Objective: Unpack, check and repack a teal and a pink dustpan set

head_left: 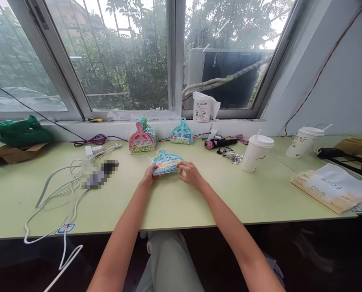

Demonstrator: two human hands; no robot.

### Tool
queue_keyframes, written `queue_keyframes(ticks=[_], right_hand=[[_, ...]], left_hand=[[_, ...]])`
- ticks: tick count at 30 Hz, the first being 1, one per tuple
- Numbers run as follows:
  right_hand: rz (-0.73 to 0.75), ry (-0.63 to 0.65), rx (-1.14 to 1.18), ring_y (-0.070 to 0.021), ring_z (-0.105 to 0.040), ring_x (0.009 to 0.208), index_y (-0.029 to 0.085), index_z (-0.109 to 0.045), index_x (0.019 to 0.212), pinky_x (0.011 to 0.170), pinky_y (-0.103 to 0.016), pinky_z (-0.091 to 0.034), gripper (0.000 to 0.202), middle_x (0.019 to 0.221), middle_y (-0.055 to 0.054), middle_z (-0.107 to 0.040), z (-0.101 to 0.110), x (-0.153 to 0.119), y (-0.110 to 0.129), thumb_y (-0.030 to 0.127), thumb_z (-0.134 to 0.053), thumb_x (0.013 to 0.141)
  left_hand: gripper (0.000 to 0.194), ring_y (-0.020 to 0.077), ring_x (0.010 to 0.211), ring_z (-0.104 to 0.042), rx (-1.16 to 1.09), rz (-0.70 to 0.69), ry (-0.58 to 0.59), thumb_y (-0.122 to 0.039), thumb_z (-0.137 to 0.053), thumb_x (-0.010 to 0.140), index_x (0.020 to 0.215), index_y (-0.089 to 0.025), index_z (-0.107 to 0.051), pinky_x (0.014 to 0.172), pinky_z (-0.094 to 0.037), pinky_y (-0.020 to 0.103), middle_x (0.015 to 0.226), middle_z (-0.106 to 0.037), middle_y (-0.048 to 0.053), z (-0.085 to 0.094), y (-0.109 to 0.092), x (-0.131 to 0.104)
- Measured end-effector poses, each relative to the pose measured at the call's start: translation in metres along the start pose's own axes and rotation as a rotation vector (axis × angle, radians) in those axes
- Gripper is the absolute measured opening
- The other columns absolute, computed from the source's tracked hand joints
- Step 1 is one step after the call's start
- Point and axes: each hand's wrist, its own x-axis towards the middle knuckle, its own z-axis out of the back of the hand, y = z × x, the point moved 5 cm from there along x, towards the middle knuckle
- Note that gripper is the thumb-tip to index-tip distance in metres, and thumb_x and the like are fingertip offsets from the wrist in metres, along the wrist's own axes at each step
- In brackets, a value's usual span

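Seated at a pale green desk point(199, 207), a person grips a packaged teal mini dustpan set point(166, 163) from both ends, left hand point(148, 175) pinching its left edge and right hand point(189, 173) pinching its right, the pack lying flat near the middle of the desk. The work appears to be at the handling stage, the pack squared between the fingers; any lift would call for an even hold on both sides. A white cable point(59, 190) loops toward the front left edge. Further back, a stack of dustpan sets point(142, 138) and a single teal set point(182, 133) lean along the rear edge, with two lidded paper cups point(257, 152) toward the right.
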Motion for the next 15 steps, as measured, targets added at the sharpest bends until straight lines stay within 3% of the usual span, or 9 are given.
queue_keyframes(ticks=[2,5,8,11,13,15], right_hand=[[-0.004,0.023,-0.015,-0.0181,-0.055,0.094,0.021,-0.06,0.082,0.088,-0.031,-0.029,0.012,0.097,-0.004,-0.066,-0.005,0.0,-0.001,0.016,-0.049,0.084],[-0.123,-0.023,-0.136,-0.0201,-0.055,0.089,0.022,-0.062,0.093,0.09,-0.035,-0.025,0.023,0.087,-0.005,-0.067,0.0,-0.002,-0.014,0.016,-0.041,0.09],[-0.205,-0.069,-0.194,-0.0236,-0.053,0.101,0.024,-0.058,0.117,0.093,-0.038,-0.024,0.031,0.107,-0.009,-0.066,0.011,-0.005,-0.024,0.02,-0.042,0.091],[-0.156,-0.079,-0.18,-0.0278,-0.037,0.129,0.028,-0.042,0.138,0.102,-0.042,-0.02,0.054,0.138,-0.01,-0.048,0.012,-0.006,-0.022,0.03,-0.056,0.086],[-0.127,-0.068,-0.137,-0.0271,-0.028,0.137,0.029,-0.038,0.14,0.106,-0.044,-0.017,0.061,0.144,-0.009,-0.041,0.005,-0.005,-0.02,0.031,-0.061,0.083],[-0.135,-0.062,-0.048,-0.0249,-0.031,0.136,0.029,-0.048,0.132,0.107,-0.045,-0.017,0.049,0.14,-0.007,-0.047,-0.005,-0.003,-0.02,0.028,-0.06,0.084]], left_hand=[[0.042,0.0182,0.047,-0.062,0.032,0.034,-0.042,-0.014,-0.055,0.071,0.112,-0.006,-0.054,0.036,-0.044,0.022,0.073,-0.065,0.013,0.003,0.0,0.001],[0.043,0.0176,0.052,-0.063,-0.014,0.033,-0.054,-0.012,-0.053,0.07,0.113,-0.007,-0.053,0.038,-0.045,0.021,0.075,-0.065,0.012,0.005,-0.002,0.001],[0.046,0.0185,0.061,-0.065,-0.095,0.011,-0.058,-0.012,-0.05,0.07,0.115,-0.01,-0.051,0.042,-0.048,0.02,0.081,-0.066,0.011,0.007,-0.005,0.001],[0.048,0.0202,0.068,-0.067,-0.103,0.011,-0.06,-0.013,-0.05,0.07,0.118,-0.012,-0.049,0.044,-0.05,0.022,0.085,-0.067,0.011,0.008,-0.007,-0.002],[0.048,0.0203,0.068,-0.067,-0.083,0.02,-0.03,-0.014,-0.051,0.071,0.118,-0.013,-0.05,0.044,-0.05,0.022,0.084,-0.067,0.01,0.005,-0.006,-0.004],[0.045,0.0193,0.062,-0.066,-0.044,0.034,0.008,-0.015,-0.053,0.072,0.116,-0.012,-0.053,0.042,-0.048,0.022,0.08,-0.067,0.01,0.001,-0.005,-0.006]])
